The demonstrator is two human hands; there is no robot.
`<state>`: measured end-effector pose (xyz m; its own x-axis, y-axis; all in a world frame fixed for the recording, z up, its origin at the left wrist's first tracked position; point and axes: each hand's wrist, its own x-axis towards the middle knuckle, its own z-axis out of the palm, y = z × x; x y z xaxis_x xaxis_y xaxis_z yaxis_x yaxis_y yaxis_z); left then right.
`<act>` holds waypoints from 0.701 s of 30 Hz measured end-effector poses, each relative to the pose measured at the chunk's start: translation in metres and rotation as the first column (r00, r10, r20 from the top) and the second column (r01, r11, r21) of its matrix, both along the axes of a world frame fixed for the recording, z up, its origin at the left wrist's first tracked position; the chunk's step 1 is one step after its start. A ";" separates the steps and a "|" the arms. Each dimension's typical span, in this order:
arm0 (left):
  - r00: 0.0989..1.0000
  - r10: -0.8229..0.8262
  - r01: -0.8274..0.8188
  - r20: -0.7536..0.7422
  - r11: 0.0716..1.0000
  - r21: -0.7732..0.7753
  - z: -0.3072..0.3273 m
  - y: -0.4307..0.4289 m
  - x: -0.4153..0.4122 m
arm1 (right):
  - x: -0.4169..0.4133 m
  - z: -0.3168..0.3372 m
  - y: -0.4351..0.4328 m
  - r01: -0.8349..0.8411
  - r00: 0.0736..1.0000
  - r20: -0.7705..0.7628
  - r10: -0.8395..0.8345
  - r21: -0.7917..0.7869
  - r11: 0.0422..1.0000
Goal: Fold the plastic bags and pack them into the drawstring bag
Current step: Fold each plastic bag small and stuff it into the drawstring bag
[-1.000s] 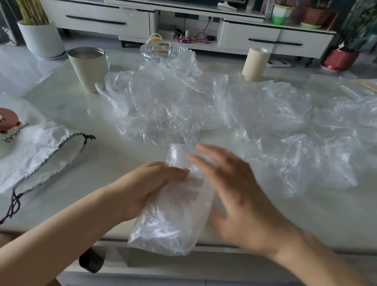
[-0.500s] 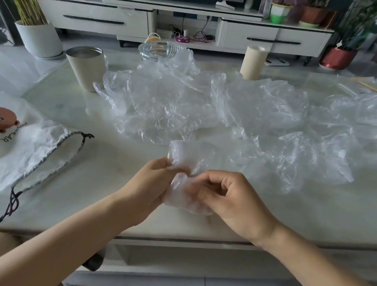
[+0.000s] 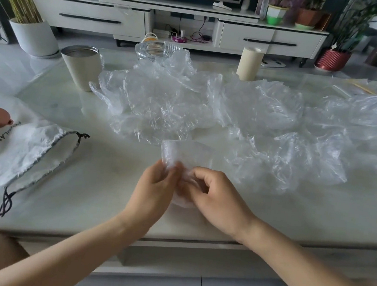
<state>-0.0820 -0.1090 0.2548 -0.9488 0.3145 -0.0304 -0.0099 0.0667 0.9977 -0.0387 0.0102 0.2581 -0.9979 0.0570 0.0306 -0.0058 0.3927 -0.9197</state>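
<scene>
Since a second ago the long transparent plastic bag [image 3: 183, 152] no longer hangs over the table edge: it is gathered into a short, thick wad. The right hand [image 3: 214, 196], flat and spread then, now curls its fingers round the wad's right side, while the left hand [image 3: 153, 185] pinches the left side between thumb and fingers. The wad sits between the two hands, just above the pale glossy marble-look table [image 3: 99, 194] near its front edge, and its upper part stands up beyond the fingertips

Such film looks very light, soft and slippery, and probably springy enough to unfold once released. The safest hold is likely a pinch straight through all the layers at the middle, not on an outer flap

A white fabric drawstring bag with a brown bear print [image 3: 21, 149] lies flat at the left, well apart from the hands. Its mouth, edged with dark cord, appears pressed flat, so one hand will probably have to open it. Beyond the hands, a heap of loose crumpled clear plastic bags [image 3: 220, 109] spreads across the middle and right of the table, not yet folded
</scene>
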 end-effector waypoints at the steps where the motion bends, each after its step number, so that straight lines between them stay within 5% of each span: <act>1: 0.998 0.047 -0.047 -0.037 0.999 -0.024 -0.001 -0.001 -0.002 | 0.001 -0.001 -0.002 -0.014 1.000 -0.001 0.014 0.017 1.000; 9: 0.951 0.193 -0.226 -0.242 0.967 -0.118 0.012 -0.013 -0.022 | -0.001 0.009 0.015 0.199 0.978 0.079 -0.193 -0.082 0.977; 14: 0.995 -0.007 0.000 -0.103 0.997 -0.071 0.020 -0.014 -0.016 | 0.005 0.025 0.021 0.120 0.966 0.256 0.025 -0.531 0.839; 18: 0.985 -0.147 0.139 -0.092 0.986 -0.090 0.015 -0.006 -0.001 | 0.006 0.023 0.008 -0.002 0.959 0.219 0.180 -0.631 0.775; 21: 0.985 -0.150 0.143 -0.081 0.986 -0.088 0.014 -0.004 0.002 | 0.005 0.018 0.002 0.111 0.973 0.222 0.059 -0.680 0.725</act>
<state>-0.0804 -0.1126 0.2684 -0.8926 0.4504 0.0191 0.0927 0.1419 0.9855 -0.0335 0.0119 0.2760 -0.9711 0.0032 -0.2387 0.2228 -0.3469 -0.9110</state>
